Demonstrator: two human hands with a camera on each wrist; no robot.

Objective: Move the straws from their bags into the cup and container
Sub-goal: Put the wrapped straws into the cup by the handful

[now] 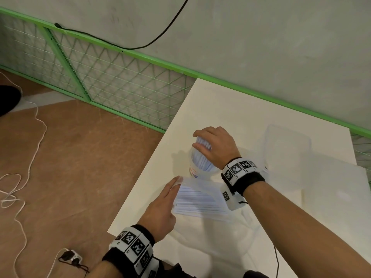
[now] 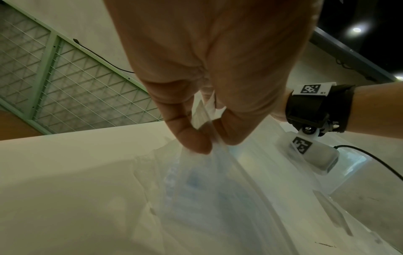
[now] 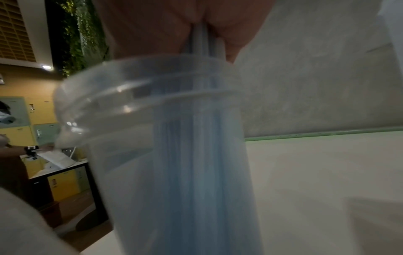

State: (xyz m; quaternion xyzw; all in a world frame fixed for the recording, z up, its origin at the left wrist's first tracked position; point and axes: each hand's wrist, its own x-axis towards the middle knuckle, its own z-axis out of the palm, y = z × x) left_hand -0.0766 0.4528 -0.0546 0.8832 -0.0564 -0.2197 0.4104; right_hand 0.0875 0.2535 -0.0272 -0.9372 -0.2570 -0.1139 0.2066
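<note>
A clear plastic cup (image 1: 197,173) stands near the left edge of the white table (image 1: 230,101). A bundle of pale blue straws (image 1: 203,145) stands in it. My right hand (image 1: 200,141) grips the tops of the straws from above. In the right wrist view the fingers (image 3: 231,41) close round the straws (image 3: 196,155) inside the cup (image 3: 122,110). A clear bag of straws (image 1: 200,201) lies in front of the cup. My left hand (image 1: 178,181) pinches its near-left edge. The left wrist view shows my left hand (image 2: 212,145), thumb and finger, pinching the bag (image 2: 207,186). A translucent container (image 1: 287,141) sits at the back right.
The table's left edge drops to a brown floor with white cables (image 1: 24,177) and a plug (image 1: 69,257). A green wire fence (image 1: 112,85) runs along the wall behind. A flat white sheet (image 1: 337,189) lies at the right of the table.
</note>
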